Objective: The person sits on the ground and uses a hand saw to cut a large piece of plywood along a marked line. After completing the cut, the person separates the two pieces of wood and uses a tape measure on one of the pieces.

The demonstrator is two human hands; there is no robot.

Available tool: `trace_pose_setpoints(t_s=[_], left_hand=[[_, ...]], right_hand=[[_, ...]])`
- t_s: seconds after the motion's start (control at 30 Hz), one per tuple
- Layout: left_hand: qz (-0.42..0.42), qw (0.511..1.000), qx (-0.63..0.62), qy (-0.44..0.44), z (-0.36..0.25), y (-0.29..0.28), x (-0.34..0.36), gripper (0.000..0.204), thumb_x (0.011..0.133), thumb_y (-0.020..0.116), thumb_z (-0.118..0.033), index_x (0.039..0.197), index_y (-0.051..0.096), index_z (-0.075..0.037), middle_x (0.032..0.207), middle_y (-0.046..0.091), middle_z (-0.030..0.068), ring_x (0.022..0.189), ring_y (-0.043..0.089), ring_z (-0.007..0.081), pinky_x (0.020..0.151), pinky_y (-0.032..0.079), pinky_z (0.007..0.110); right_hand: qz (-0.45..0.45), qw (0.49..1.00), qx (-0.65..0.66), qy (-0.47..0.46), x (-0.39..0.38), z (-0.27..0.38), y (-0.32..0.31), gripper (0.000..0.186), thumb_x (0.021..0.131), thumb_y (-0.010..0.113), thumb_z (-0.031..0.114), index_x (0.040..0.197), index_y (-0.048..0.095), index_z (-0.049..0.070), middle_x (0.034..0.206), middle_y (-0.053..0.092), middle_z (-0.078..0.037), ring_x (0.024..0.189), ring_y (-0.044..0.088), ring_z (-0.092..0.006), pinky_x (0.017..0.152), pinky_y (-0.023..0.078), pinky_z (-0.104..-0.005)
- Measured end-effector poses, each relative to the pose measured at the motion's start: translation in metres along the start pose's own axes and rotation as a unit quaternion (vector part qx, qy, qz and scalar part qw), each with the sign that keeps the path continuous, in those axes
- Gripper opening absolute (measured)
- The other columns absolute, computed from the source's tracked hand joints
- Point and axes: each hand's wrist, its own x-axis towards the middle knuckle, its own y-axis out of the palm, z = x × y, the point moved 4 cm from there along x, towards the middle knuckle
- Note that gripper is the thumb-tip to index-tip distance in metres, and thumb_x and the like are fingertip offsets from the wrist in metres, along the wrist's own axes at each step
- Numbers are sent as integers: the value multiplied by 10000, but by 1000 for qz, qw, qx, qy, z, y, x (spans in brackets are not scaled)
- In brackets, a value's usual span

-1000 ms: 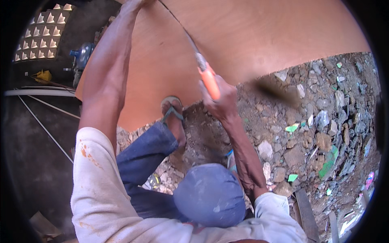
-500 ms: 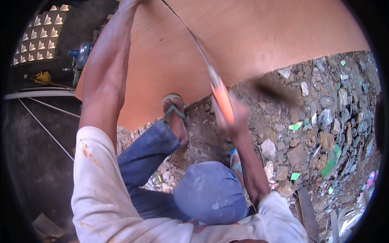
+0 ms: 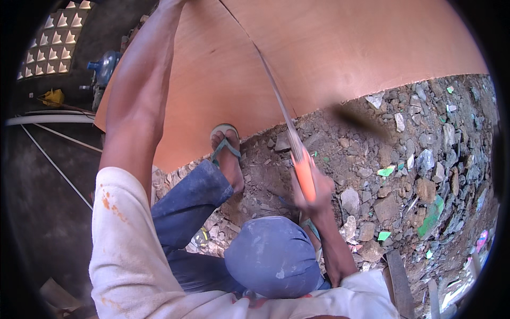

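A large tan board (image 3: 372,37) spans the upper part of the view, with a thin dark line through it along the saw's path. My right hand (image 3: 313,186), blurred, grips the orange handle (image 3: 302,178) of a saw, whose long narrow blade (image 3: 279,98) reaches up across the board. My left arm stretches to the top edge, where my left hand (image 3: 172,4) is cut off near the board, its fingers hidden. My sandalled left foot (image 3: 229,159) rests at the board's lower edge.
Rocky rubble (image 3: 425,181) covers the ground at right, with wooden planks (image 3: 398,276) at lower right. A dark floor (image 3: 37,212) at left holds white pipes (image 3: 58,119), a yellow object (image 3: 52,97) and a blue water bottle (image 3: 106,68) below a patterned block screen (image 3: 53,42).
My right hand and the saw have moved down and to the right, drawing more of the blade back over the board's near edge. My left arm stays nearly in place.
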Motion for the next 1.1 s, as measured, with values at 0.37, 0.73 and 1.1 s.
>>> trace_pose_setpoints(t_s=[0.37, 0.73, 1.1], left_hand=[[-2, 1000, 1, -3, -17, 7, 13, 475, 772, 807, -537, 935, 809, -91, 964, 767, 162, 887, 710, 350, 762, 553, 487], [-43, 999, 6, 28, -32, 18, 26, 461, 811, 787, -523, 902, 810, -72, 898, 763, 159, 866, 704, 343, 763, 543, 483], [-18, 999, 44, 3, -18, 6, 12, 472, 808, 778, -546, 919, 817, -89, 929, 772, 145, 889, 712, 345, 785, 552, 477]], right_hand=[[-45, 993, 62, 89, 93, -14, 44, 120, 903, 762, 85, 932, 683, 0, 740, 672, -175, 573, 656, -316, 525, 495, -398], [-4, 994, 25, 107, 46, -4, 36, 272, 853, 764, -9, 1116, 718, -62, 948, 746, -247, 753, 758, -372, 665, 600, -410], [-28, 999, 13, 36, 106, -27, 53, 144, 896, 760, 95, 991, 704, 2, 819, 697, -166, 610, 669, -322, 556, 518, -386]])
